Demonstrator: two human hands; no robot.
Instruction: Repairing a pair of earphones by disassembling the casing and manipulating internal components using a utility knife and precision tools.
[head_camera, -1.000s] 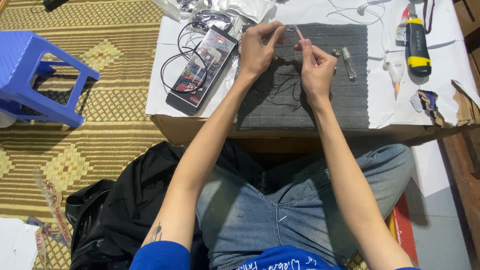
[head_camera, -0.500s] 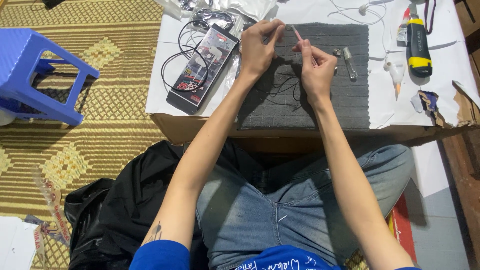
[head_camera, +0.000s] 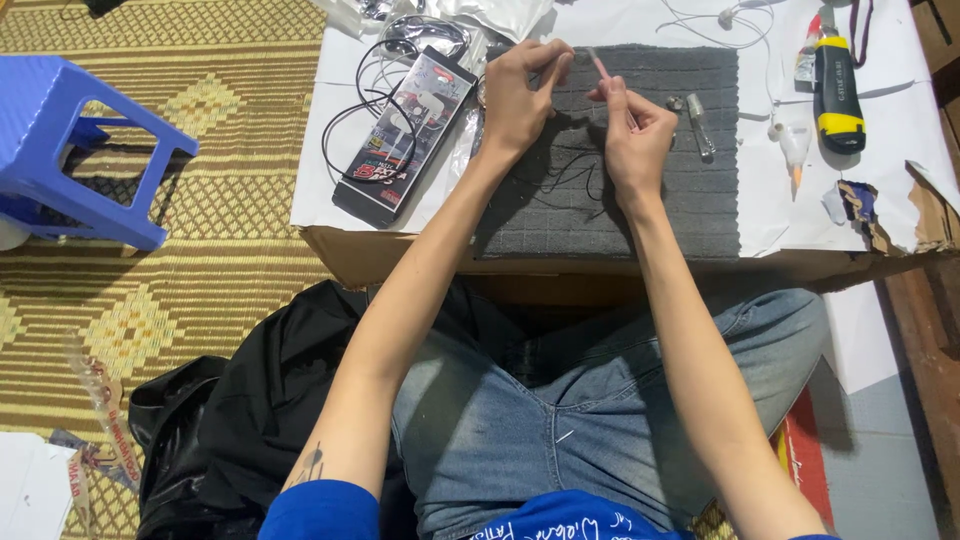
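over the grey mat (head_camera: 690, 190), our left hand (head_camera: 520, 95) and right hand (head_camera: 635, 135) pinch a thin pink-tipped stick (head_camera: 598, 64); black wire (head_camera: 570, 185) lies loose below, work seemingly unfinished.

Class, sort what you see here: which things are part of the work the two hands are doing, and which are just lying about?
In use:
left hand
right hand
thin pinkish stick pinched in the fingers
thin black wire
grey mat

Lying about:
yellow-and-black utility knife
small glue bottle
black packet
blue stool
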